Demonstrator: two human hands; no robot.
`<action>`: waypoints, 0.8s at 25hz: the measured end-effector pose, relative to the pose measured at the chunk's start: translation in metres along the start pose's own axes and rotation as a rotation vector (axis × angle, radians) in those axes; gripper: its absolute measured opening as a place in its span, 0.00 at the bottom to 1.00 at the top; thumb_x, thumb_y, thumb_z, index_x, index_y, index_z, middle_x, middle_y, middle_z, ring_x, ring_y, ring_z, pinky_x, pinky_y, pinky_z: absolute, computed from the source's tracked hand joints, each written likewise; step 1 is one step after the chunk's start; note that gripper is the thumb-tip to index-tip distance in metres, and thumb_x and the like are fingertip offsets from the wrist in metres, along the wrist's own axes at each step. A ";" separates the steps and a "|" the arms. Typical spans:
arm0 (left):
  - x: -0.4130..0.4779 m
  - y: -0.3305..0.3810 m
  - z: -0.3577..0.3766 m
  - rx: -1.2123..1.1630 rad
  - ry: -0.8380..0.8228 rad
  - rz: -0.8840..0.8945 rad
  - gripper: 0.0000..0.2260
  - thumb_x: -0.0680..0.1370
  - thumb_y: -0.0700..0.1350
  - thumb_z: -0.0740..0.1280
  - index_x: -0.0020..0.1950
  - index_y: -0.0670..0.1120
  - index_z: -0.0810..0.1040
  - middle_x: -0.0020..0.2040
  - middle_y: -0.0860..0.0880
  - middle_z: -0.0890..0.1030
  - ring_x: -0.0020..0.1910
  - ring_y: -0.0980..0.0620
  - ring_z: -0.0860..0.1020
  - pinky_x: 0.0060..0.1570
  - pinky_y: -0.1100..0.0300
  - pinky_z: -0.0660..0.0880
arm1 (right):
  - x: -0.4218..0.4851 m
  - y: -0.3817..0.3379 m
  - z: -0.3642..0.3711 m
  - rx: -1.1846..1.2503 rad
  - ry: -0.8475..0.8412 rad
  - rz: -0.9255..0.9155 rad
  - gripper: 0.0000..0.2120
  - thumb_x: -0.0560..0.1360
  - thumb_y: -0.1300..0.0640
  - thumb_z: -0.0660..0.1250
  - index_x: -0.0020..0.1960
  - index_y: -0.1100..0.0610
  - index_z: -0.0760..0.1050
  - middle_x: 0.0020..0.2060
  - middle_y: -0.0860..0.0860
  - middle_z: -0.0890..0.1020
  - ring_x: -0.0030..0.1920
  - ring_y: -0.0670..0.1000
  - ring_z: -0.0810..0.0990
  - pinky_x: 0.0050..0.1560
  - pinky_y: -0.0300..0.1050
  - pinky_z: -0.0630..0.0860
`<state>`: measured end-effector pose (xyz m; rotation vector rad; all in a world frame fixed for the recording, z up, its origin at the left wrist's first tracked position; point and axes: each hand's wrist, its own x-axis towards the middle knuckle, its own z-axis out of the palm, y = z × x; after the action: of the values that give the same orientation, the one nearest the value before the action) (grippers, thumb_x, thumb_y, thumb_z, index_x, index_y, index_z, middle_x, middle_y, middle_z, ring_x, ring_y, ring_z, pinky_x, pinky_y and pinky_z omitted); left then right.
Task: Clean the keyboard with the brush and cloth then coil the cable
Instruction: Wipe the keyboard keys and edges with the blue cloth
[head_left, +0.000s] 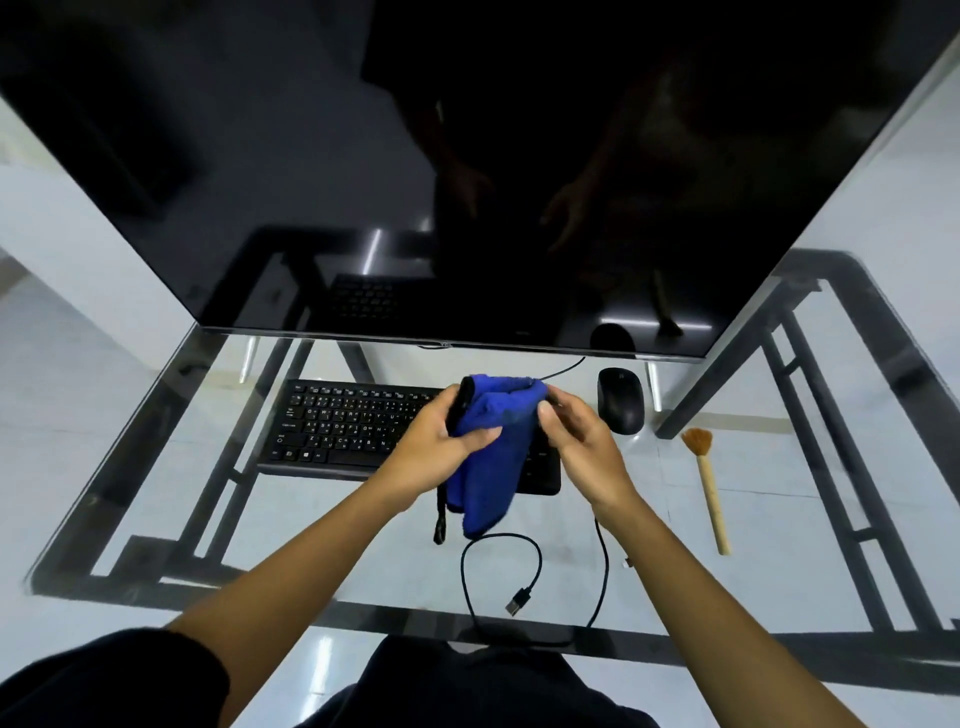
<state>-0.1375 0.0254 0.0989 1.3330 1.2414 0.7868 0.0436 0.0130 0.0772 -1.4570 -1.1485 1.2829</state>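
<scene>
A black keyboard (337, 426) lies on the glass table under the monitor. Above its right half I hold a blue cloth (493, 467) in both hands. My left hand (441, 441) grips the cloth's left side together with a slim black object (461, 405), whose strap (440, 519) hangs down. My right hand (576, 436) pinches the cloth's upper right corner. The black USB cable (537, 558) lies looped on the glass nearer to me, with its plug (519, 603) free. A wooden-handled brush (709, 483) rests on the table to the right, untouched.
A large dark monitor (467, 182) stands close behind the keyboard. A black mouse (620, 400) sits right of the keyboard, between it and the brush. The glass table (208, 519) has a dark metal frame beneath it, and its front edge runs near my lap.
</scene>
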 end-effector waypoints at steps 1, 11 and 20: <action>-0.003 0.003 0.002 -0.095 -0.009 -0.062 0.15 0.76 0.41 0.69 0.62 0.49 0.75 0.55 0.51 0.82 0.54 0.55 0.80 0.49 0.62 0.78 | 0.000 -0.004 0.000 0.071 -0.046 0.038 0.15 0.77 0.50 0.64 0.62 0.52 0.75 0.54 0.44 0.82 0.56 0.43 0.79 0.58 0.38 0.75; 0.009 0.025 0.026 -0.234 0.015 -0.169 0.11 0.79 0.51 0.63 0.55 0.45 0.79 0.46 0.49 0.85 0.39 0.55 0.83 0.32 0.63 0.76 | 0.004 -0.026 -0.005 0.007 0.273 0.023 0.15 0.73 0.49 0.70 0.57 0.53 0.75 0.50 0.48 0.81 0.50 0.48 0.80 0.48 0.41 0.77; 0.050 0.046 0.155 -0.390 -0.335 -0.299 0.09 0.82 0.44 0.59 0.57 0.45 0.76 0.52 0.48 0.82 0.52 0.50 0.80 0.55 0.55 0.76 | -0.058 -0.009 -0.130 0.210 0.344 0.177 0.14 0.73 0.48 0.69 0.58 0.49 0.78 0.52 0.50 0.85 0.53 0.51 0.83 0.55 0.49 0.78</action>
<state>0.0315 0.0382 0.1046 0.8911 0.9330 0.5310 0.1692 -0.0454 0.1110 -1.5702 -0.6516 1.1731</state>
